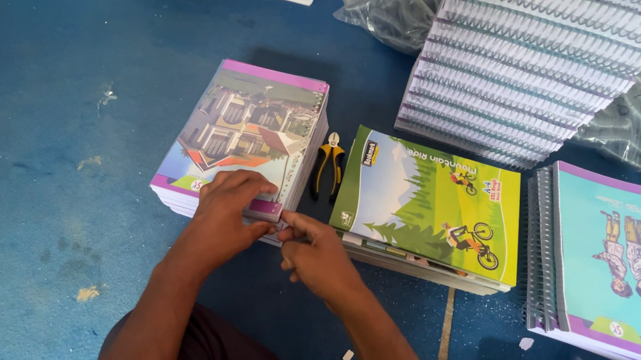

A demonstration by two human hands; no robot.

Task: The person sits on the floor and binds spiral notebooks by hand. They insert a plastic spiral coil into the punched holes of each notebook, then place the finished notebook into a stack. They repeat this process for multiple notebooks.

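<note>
Notebook stack (245,136), near edge under both hands (223,211) (320,255); pliers (328,168) just beside.

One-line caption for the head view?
Both hands grip the near edge of a notebook stack beside pliers.

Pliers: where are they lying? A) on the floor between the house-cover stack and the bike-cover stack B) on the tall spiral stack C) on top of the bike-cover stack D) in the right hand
A: the pliers lie on the blue floor in the gap between the house-cover stack and the bike-cover stack, touched by neither hand.
</note>
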